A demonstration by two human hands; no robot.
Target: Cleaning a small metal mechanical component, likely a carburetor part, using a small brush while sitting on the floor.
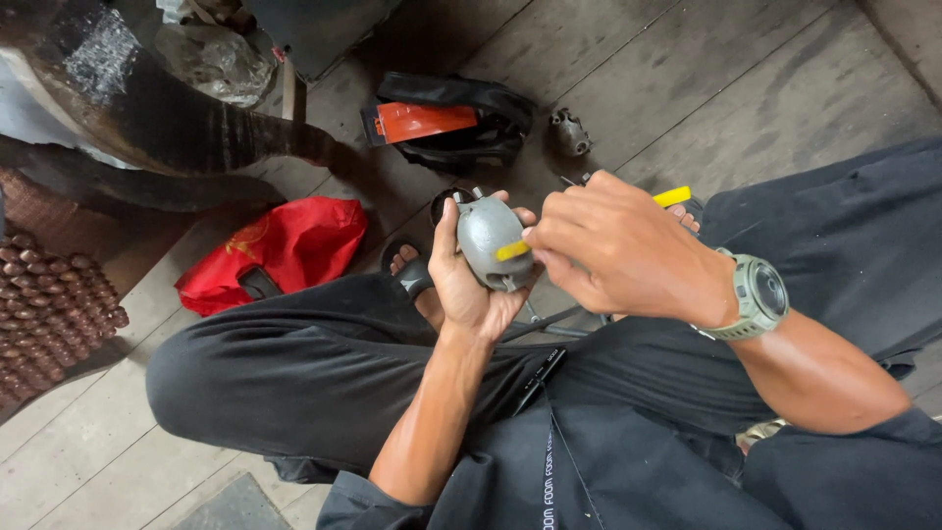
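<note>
Person seated on a wooden plank floor [746,88], legs in black trousers, viewed from above; two hands at work, one thing in each.

Left hand [469,280]: palm up, fingers curled closed about one rounded grey metal part [488,238], thumb along its left side, fingertips showing at its upper right; the part sits in the palm, held over the lap, just above the left knee.

Right hand [613,245]: fingers bunched shut on one yellow-handled tool [673,196]; one yellow end sticks out behind the knuckles, the other yellow end [512,250] lies against the face of the grey part; whether the tip is inside an opening or only touching, cannot tell. One grey-green wristwatch [760,296] on the right wrist.

Round about, on the floor: one red cloth bag [294,245] left of the knee; one black case with an orange panel [432,123] beyond it; one small grey metal piece [569,132] just right of that case, apart from it; one beaded brown mat [49,304] at the left edge; one sandalled foot [410,270] showing below the grey part; dark curved bodywork [167,118] at upper left.
</note>
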